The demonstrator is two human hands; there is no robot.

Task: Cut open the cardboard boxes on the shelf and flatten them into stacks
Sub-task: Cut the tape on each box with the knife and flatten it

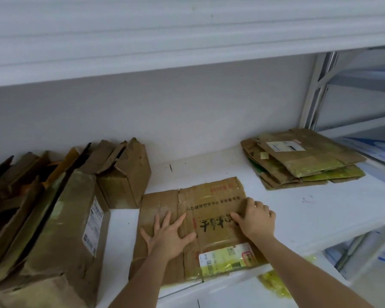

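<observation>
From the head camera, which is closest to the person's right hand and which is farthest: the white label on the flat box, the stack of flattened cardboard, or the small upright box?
Measured from the right hand:
1. White label, just below the hand on the same flat box.
2. Stack of flattened cardboard, back right on the shelf.
3. Small upright box, to the left, beyond the left hand; close to the stack's distance, so that order is uncertain.

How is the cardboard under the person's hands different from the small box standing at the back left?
The cardboard under the hands lies flat on the shelf; the small box stands upright, still box-shaped. The flat cardboard bears black lettering and a white label; the small box's visible faces look plain, its top flaps crumpled. Both are worn brown cardboard.
</observation>
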